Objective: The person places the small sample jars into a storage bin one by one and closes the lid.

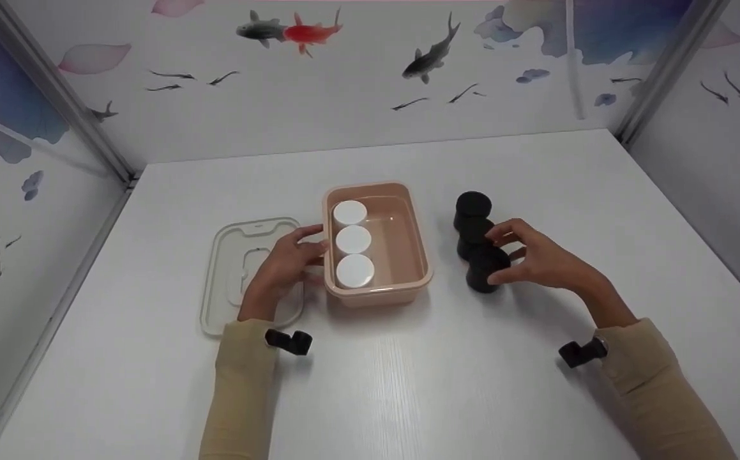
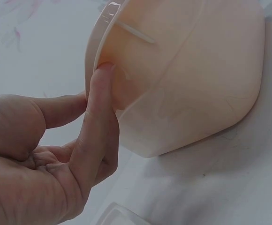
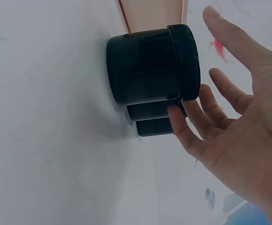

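A pink plastic box stands open-topped in the middle of the table. Three jars with white lids line its left side. My left hand pinches the box's left rim; in the left wrist view the thumb and a fingertip meet at that rim. To the right of the box, three black jars stand upright in a row. Around the nearest one, my right hand spreads its fingers and thumb. The right wrist view shows the thumb apart from the black jar.
A pale translucent lid lies flat on the white table, left of the box and partly under my left hand and wrist. Printed wall panels enclose the table at the back and sides.
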`<state>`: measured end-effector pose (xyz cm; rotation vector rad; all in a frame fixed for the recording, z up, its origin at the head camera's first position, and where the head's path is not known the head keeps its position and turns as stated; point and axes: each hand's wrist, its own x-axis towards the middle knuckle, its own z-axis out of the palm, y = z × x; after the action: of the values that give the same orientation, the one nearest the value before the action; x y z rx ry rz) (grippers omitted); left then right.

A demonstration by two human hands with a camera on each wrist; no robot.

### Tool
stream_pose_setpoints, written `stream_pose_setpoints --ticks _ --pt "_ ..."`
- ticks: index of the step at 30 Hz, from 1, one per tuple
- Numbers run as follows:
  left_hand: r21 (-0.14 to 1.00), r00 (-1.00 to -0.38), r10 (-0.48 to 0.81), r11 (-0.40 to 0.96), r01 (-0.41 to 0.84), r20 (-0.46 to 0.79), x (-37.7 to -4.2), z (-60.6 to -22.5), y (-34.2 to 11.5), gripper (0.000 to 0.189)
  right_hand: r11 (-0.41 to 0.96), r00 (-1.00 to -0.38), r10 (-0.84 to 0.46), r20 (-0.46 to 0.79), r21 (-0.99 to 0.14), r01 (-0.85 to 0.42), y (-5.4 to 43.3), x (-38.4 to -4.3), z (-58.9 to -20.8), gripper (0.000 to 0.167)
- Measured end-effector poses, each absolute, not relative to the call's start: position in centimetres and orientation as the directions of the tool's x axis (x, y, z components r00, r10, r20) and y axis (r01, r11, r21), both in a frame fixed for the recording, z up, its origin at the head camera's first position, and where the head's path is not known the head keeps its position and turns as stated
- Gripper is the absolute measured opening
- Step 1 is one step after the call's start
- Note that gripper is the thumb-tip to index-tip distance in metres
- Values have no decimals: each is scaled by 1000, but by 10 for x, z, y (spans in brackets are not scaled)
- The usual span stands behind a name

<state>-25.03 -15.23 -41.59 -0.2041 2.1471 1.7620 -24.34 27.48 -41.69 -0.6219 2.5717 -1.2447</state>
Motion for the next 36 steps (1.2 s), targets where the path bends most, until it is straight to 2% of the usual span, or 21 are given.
stream_pose_setpoints --ticks 6,14,25,36 --pt "933 -933 130 182 -311 -337 -251 -420 -153 51 573 -891 -451 -58 -784 -239 273 -242 -415 76" --pt "926 -932 113 203 -317 -344 -251 -419 -152 52 621 -895 -438 -80 -746 -238 269 -238 -413 72" --pt "921 -927 106 197 -336 -361 -251 -415 -152 52 602 -884 -467 -32 -743 -291 253 -225 -395 72" --pt "926 -929 114 190 -327 -352 -249 -415 -152 53 606 -883 -468 32 -716 -347 228 -221 -373 63"
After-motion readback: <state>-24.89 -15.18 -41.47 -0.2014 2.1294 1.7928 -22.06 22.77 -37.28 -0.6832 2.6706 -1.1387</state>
